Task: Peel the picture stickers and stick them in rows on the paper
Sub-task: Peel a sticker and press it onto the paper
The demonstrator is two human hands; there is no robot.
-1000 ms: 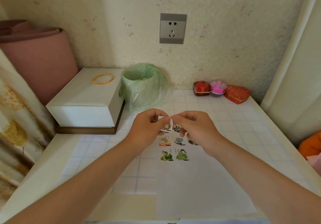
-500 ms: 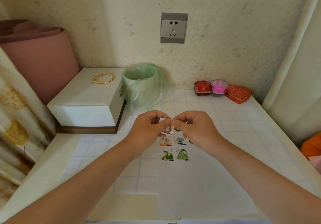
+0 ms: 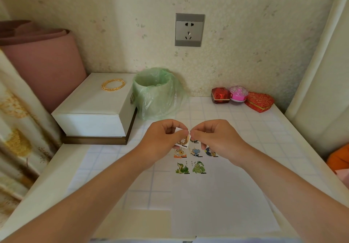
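Left hand [image 3: 162, 141] pinches sticker piece [image 3: 182, 141]; right hand [image 3: 217, 139] pinches its top corner. Both above paper [image 3: 217, 201] rows; free spot beside green sticker [image 3: 199, 167], nearer right hand.

The single camera rides on the person's head, tilted forward and down over the counter [image 3: 264, 129], facing the wall [image 3: 255, 35] and its socket [image 3: 189, 30]. Wide and close, it catches both forearms rising from the bottom edge to the left hand [image 3: 162, 140] and right hand [image 3: 217, 139] mid-frame.
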